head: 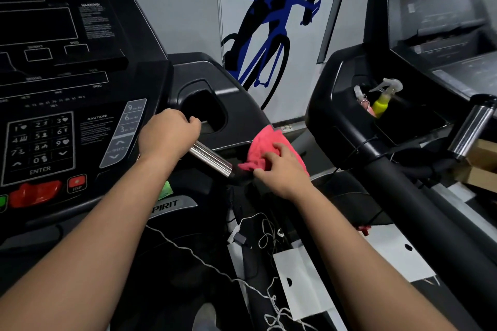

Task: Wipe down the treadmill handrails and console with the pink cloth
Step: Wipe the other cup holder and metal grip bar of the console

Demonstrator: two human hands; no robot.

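The black treadmill console (61,67) fills the left, with a keypad, a red stop button and a cup pocket at its right end. A chrome grip bar (211,159) slants down from the console's right side. My left hand (168,134) is closed around the bar's upper end. My right hand (282,169) grips the bunched pink cloth (265,146) and presses it on the black right handrail (242,176), just past the bar's lower end.
A second treadmill (419,83) stands to the right, with a yellow spray bottle (383,103) in its cup pocket and a thick black handrail (419,207) running toward me. White cords and paper (298,282) lie on the floor between the machines. Cardboard boxes (481,166) sit at far right.
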